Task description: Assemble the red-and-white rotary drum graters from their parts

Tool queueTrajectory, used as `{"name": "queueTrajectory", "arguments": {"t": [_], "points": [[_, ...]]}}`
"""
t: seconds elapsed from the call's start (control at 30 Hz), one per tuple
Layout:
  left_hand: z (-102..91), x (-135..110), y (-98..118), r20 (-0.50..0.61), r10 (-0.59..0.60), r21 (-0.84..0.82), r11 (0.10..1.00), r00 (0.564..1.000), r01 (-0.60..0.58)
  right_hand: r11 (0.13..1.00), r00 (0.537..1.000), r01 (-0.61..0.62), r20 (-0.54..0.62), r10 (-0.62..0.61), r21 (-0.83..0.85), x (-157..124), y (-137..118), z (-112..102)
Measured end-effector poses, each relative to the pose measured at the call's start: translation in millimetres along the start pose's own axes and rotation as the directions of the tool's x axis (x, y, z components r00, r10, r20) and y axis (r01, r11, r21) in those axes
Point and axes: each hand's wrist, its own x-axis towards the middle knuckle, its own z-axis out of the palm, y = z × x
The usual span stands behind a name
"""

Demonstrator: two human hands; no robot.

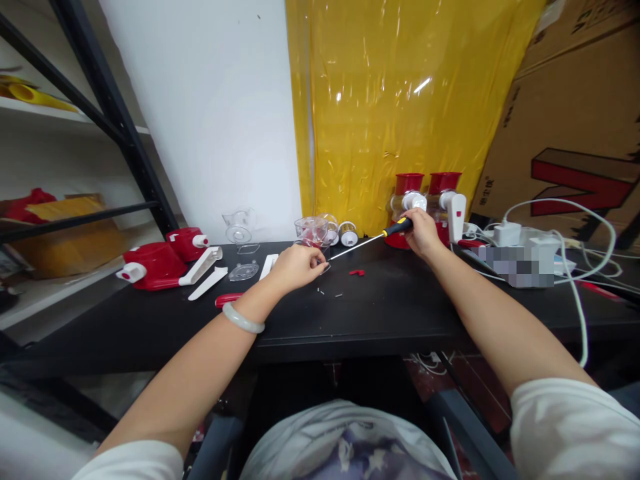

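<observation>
My right hand (421, 231) is closed around the black and yellow handle of a screwdriver (363, 245). Its long metal shaft slants down to the left, and the tip ends at the fingers of my left hand (301, 268). Those fingers are pinched together; a clear edge shows beside them, but what they hold is mostly hidden. Just behind stands a clear plastic housing (311, 230). On the black table (380, 307) in front of my hands lie a small red piece (357, 272) and several tiny screws (321, 291). A red-handled tool (228, 300) lies partly behind my left wrist.
Red plastic bodies (155, 265), white handles (201, 267) and clear parts (244, 270) lie at the left. Two drums (349, 233) stand at the back. Red and white assembled units (450, 207) stand behind my right hand. White cables (585, 267) and chargers clutter the right end.
</observation>
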Motion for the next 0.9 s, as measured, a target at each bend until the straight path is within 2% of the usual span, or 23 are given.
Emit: {"name": "queueTrajectory", "arguments": {"t": [0.73,0.8,0.87,0.9], "points": [[-2.0,-2.2,5.9,-0.008,0.025,0.029,0.999,1.000,-0.025,1.000,1.000,0.004,0.000,-0.004,-0.004,1.2,-1.7,0.3],[-5.0,-3.9,9.1,-0.066,0.034,-0.009,0.999,0.997,-0.035,1.000,1.000,0.015,-0.014,-0.015,-0.002,3.2,-2.9,-1.9],[-9.0,-5.1,11.2,-0.206,0.042,-0.057,0.997,0.978,-0.055,1.000,0.999,0.025,-0.036,-0.025,0.005,5.9,-3.4,-4.7],[-10.9,-5.1,11.4,-0.299,0.040,-0.071,0.995,0.954,-0.064,1.000,0.998,0.028,-0.048,-0.028,0.012,7.6,-3.3,-6.1]]}}
